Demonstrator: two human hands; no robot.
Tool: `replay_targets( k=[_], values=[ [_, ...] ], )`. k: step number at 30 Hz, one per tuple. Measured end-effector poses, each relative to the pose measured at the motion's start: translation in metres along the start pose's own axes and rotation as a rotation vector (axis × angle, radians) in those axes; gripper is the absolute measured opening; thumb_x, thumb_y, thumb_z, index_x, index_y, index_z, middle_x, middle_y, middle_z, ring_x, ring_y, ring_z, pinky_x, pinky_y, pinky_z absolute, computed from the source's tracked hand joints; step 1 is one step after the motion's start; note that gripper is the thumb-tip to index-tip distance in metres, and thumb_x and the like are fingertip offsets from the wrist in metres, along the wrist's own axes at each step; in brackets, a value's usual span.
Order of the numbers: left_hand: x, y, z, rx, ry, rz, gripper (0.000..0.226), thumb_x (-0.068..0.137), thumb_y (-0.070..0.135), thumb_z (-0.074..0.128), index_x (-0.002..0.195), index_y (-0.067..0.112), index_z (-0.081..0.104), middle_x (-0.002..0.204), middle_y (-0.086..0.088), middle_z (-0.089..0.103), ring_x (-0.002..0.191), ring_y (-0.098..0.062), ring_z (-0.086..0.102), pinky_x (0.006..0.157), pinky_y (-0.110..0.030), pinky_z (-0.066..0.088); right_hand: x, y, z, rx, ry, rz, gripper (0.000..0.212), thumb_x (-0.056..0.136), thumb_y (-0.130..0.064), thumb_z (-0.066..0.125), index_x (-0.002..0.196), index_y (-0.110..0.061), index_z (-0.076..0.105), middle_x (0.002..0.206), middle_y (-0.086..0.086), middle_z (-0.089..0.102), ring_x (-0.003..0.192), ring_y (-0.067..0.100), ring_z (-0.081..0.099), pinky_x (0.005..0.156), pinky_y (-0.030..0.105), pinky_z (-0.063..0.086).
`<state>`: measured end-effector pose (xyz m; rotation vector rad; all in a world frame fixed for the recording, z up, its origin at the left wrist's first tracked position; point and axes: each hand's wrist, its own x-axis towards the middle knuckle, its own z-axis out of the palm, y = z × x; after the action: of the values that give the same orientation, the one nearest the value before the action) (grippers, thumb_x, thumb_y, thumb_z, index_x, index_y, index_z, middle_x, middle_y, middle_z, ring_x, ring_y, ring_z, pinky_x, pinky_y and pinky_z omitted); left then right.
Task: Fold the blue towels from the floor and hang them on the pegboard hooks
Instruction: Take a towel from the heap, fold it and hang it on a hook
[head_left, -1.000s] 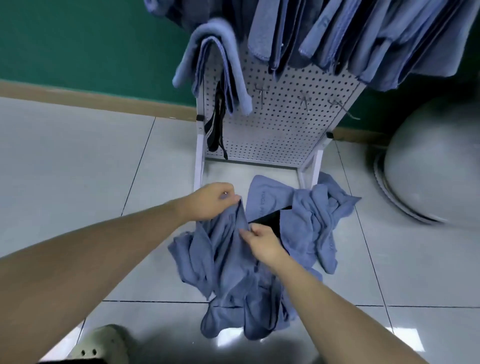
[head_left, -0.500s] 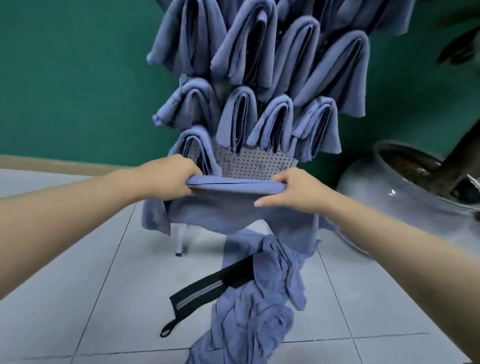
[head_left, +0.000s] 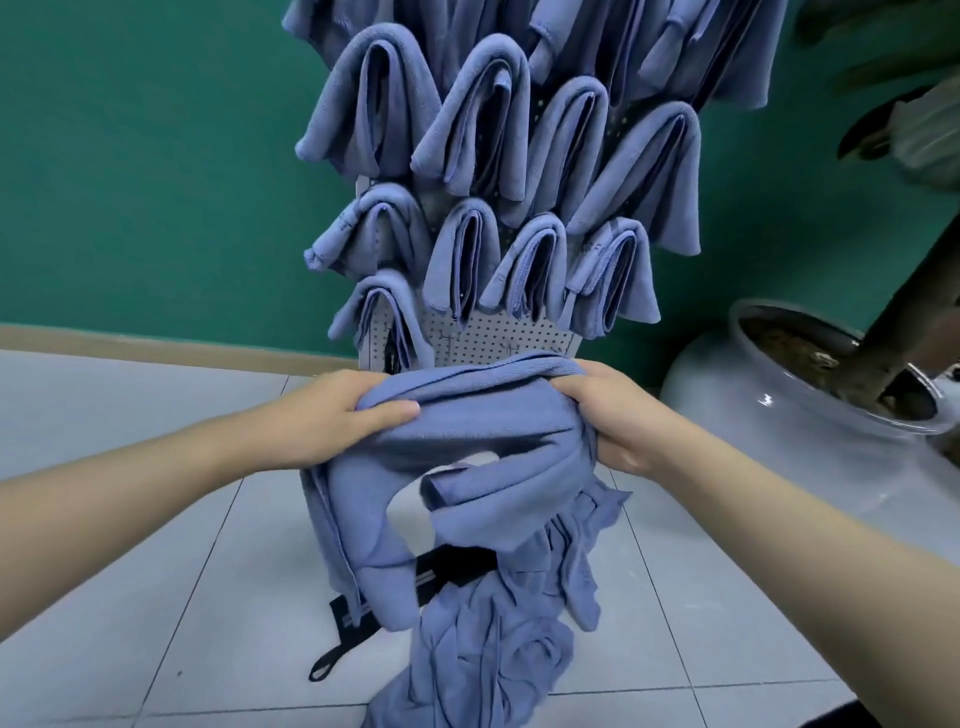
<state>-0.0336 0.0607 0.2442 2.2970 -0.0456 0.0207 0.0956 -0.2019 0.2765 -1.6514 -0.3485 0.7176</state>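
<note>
I hold one blue towel (head_left: 467, 431) in the air in front of the white pegboard (head_left: 498, 335). My left hand (head_left: 343, 415) grips its left end with the thumb on top. My right hand (head_left: 608, 415) grips its right end, where the cloth is bunched. The towel sags between my hands, and a loose fold and a corner hang below. Several folded blue towels (head_left: 467, 171) hang on the pegboard's hooks above. A heap of blue towels (head_left: 488, 649) lies on the tiled floor beneath my hands.
A black strap (head_left: 358, 613) lies on the floor beside the heap. A large grey plant pot (head_left: 753, 415) with a trunk stands at the right. A green wall is behind the pegboard. Pale floor tiles spread to the left.
I lifted the towel from the floor heap to pegboard height, and the view rose with it. In the last half second my hands came closer together and the stretched towel sagged into folds.
</note>
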Motion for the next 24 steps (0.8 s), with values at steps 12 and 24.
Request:
replay_targets(
  k=[12,24],
  values=[
    [0.001,-0.014,0.020,0.230,-0.222,-0.069,0.029,0.089,0.039,0.076,0.100,0.013,0.069,0.086,0.003,0.074,0.076,-0.011,0.065,0.074,-0.024,0.053,-0.007,0.013,0.005,-0.726,-0.301,0.011,0.028,0.097,-0.029,0.072,0.070,-0.024,0.069,0.065,-0.006,0.063,0.060,0.012,0.055,0.062,0.023,0.044],
    [-0.006,0.016,0.016,-0.351,-0.281,-0.072,0.034,0.095,0.034,0.065,0.129,0.039,0.064,0.122,0.018,0.073,0.115,-0.001,0.067,0.094,-0.016,0.050,0.000,0.027,0.018,-0.391,-0.345,0.020,0.030,0.094,-0.027,0.075,0.123,-0.019,0.071,0.116,-0.001,0.078,0.110,0.019,0.073,0.098,0.033,0.058]
  ],
)
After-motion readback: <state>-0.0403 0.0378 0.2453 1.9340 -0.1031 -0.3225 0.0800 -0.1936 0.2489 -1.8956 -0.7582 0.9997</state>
